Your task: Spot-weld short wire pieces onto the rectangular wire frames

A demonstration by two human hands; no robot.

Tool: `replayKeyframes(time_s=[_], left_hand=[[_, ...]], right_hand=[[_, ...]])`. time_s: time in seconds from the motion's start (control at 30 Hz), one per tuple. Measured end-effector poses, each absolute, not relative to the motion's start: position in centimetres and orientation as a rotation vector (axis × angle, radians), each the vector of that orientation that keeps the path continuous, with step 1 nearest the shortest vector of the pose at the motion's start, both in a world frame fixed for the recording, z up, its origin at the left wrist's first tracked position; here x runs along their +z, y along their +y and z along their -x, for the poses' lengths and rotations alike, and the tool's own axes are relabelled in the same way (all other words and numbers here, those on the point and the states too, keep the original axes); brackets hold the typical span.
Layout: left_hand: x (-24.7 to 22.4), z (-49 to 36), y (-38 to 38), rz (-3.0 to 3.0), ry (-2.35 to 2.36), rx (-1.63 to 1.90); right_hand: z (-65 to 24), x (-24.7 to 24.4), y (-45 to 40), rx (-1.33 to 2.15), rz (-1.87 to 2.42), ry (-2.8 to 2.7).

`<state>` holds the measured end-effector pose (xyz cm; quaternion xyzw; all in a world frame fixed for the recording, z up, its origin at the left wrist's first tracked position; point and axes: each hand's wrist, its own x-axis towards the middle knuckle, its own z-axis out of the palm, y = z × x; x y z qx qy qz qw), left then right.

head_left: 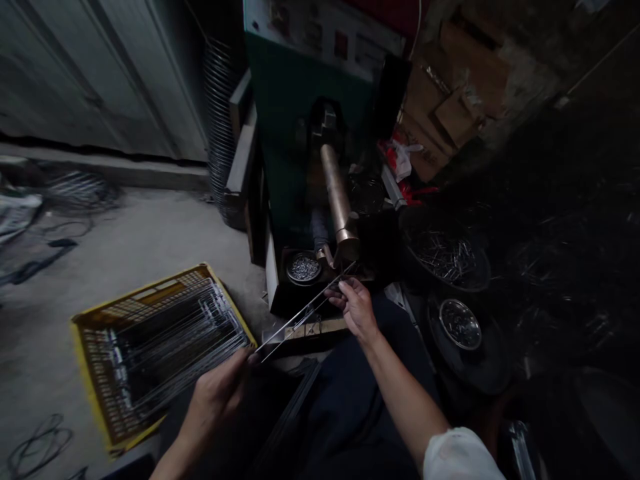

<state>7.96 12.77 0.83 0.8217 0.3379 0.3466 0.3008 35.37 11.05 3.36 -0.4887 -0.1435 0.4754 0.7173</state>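
Pale sleeve (463, 457) nearest camera; wires (300, 313) in both hands, at the machine (285, 167).
Pinched at the near end by the left hand (215, 393), beside the crate (83, 360), and at the far end by the right hand (357, 310), just below the rod (336, 187). Judged partway through: many similar pieces (175, 347) laid in the crate, held wires not yet among them, small parts (304, 267) left in a dish (305, 283). Remaining count: cannot tell.

Bare floor (170, 220) lies open between metal wall and yellow crate (85, 373); green machine (285, 133) and copper arm (337, 193) block forward.
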Motion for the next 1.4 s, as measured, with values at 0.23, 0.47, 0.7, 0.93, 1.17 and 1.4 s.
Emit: replayKeyframes(time_s=[0.23, 0.47, 0.7, 0.93, 1.17, 1.4], left_hand=[[2.7, -8.1, 13.4, -2.342, 0.759, 1.069], [1.8, -7.5, 13.6, -2.281, 0.795, 1.029], [1.8, -7.8, 14.4, -2.21, 0.863, 0.959], [3.1, -8.2, 14.4, -2.168, 0.9, 0.911], [3.9, -8.2, 14.6, -2.104, 0.957, 0.879], [3.5, -9.3, 15.5, -2.06, 0.967, 0.816]], right_hand=[[-35.3, 3.8, 12.0, 1.049, 1.099, -0.369], [-35.3, 4.0, 12.6, 1.06, 1.094, -0.397], [-35.4, 4.2, 13.5, 1.052, 1.084, -0.413], [-35.5, 4.2, 13.4, 1.087, 1.053, -0.393], [-36.2, 4.1, 12.9, 0.97, 1.265, -0.571], [-36.8, 4.0, 13.0, 0.825, 1.329, -0.594]])
